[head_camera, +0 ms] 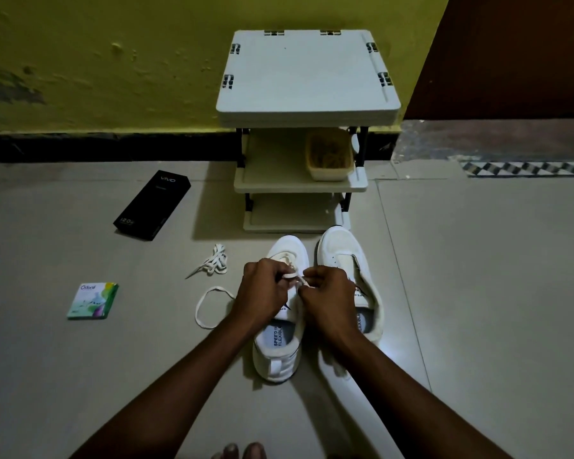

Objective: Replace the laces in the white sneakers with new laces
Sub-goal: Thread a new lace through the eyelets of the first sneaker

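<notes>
Two white sneakers stand side by side on the floor, toes pointing away from me. Over the left sneaker (280, 329), my left hand (262, 289) and my right hand (328, 298) each pinch a white lace (292, 276) at the eyelets. A loop of that lace (209, 306) trails onto the floor to the left. The right sneaker (348, 260) shows no lace and its tongue lies open. A bundled white lace (214, 261) lies on the floor left of the shoes.
A small white shelf rack (307, 77) stands against the yellow wall just beyond the shoes, with a basket (328, 157) on its middle shelf. A black phone box (153, 205) and a small green packet (93, 301) lie on the floor at left. My toes (242, 452) show at the bottom edge.
</notes>
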A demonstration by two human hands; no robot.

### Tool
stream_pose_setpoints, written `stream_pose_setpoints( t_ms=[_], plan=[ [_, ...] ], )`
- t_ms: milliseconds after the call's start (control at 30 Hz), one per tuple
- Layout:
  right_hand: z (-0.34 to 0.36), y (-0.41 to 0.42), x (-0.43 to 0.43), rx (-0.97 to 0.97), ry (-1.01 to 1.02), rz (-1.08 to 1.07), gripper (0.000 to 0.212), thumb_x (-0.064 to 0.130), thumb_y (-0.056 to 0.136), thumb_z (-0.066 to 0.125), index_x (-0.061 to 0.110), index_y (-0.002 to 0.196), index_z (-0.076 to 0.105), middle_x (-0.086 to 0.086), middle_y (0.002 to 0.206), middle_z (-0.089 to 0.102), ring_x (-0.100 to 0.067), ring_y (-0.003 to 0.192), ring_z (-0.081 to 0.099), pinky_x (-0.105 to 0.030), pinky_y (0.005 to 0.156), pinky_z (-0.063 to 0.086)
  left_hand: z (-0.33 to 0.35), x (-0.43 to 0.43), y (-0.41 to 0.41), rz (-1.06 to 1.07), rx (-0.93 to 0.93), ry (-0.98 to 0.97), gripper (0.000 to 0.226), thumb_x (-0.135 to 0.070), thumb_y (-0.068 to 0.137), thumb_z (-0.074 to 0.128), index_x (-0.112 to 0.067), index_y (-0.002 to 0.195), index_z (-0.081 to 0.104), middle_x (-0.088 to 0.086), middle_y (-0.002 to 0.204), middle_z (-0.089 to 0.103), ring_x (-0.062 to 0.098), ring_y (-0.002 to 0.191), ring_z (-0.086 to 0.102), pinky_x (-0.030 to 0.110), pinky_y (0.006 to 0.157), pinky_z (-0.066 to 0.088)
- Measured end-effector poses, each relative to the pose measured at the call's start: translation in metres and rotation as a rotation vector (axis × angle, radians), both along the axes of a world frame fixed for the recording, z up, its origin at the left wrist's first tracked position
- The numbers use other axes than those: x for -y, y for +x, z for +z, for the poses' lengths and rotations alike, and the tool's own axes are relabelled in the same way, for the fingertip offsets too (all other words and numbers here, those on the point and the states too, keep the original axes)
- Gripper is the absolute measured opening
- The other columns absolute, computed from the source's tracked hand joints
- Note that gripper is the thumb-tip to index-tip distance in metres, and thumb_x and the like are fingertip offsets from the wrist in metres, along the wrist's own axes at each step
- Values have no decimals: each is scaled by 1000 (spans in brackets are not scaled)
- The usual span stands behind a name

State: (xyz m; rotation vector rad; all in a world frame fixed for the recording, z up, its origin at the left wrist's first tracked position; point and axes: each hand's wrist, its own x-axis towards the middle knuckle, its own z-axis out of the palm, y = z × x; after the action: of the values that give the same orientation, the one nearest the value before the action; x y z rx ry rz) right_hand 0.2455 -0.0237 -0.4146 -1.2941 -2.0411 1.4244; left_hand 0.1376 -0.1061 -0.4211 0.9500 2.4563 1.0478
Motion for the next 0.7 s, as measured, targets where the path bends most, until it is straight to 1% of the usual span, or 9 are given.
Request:
stream_pose_setpoints(
  t_ms=[100,167,233,367,433,500,567,633,700],
  plan=[
    [-1,-1,0,1,-2,-9,29,13,80,73,13,110,72,2,101,73,-9,97,67,-15,78,47,5,5,8,54,-23,91,16,-9,85,75,-14,98,83,1,92,79,15,92,73,16,83,51],
    [-3,-2,1,8,0,-7,29,14,80,73,14,109,72,2,101,73,-9,97,67,-6,72,41,8,6,11,70,-20,132,15,-6,84,74,-13,94,83,2,88,79,17,87,74,25,83,55],
    [-4,-2,2,18,12,2,30,13,80,73,14,109,72,2,101,73,-9,97,67,-4,71,39,9,5,11,35,-16,129,16,-3,83,73,-12,92,83,2,87,79,17,87,74,31,85,56],
    [-1,-2,4,8,5,-11,25,18,80,73,16,105,72,4,95,73,-8,92,67,-23,80,51,11,1,10,17,8,98,26,6,77,67,-16,84,77,-6,80,76,7,81,71,28,80,57],
    [1,-1,3,-14,20,7,8,20,86,66,16,88,72,5,79,71,-9,75,66,-31,74,54,11,0,9,86,62,127,27,11,75,71,-16,79,72,-10,73,72,-2,72,67,16,69,53],
    [5,-2,1,-31,80,45,19,16,91,57,11,75,67,-1,66,66,-18,63,62,-42,66,56,8,0,8,152,144,160,27,12,74,77,-15,77,70,-11,72,71,-4,68,66,11,66,50],
    [9,-6,-4,47,172,92,15,8,90,56,9,92,71,-9,83,72,-24,81,68,-43,77,57,7,0,7,170,200,176,27,10,74,80,-16,76,70,-10,71,72,-2,69,68,14,67,52],
    [11,-11,-10,143,233,183,24,3,87,53,10,105,67,-14,96,69,-29,91,66,-42,82,56,7,0,7,166,236,183,26,8,76,80,-16,78,70,-8,71,72,-2,67,68,12,65,51],
    [14,-17,-14,191,263,262,19,-1,81,51,10,91,64,-16,84,66,-36,80,66,-46,71,57,8,0,5,160,266,182,26,8,78,79,-16,81,71,-6,71,72,-4,65,67,9,61,48]
  ],
)
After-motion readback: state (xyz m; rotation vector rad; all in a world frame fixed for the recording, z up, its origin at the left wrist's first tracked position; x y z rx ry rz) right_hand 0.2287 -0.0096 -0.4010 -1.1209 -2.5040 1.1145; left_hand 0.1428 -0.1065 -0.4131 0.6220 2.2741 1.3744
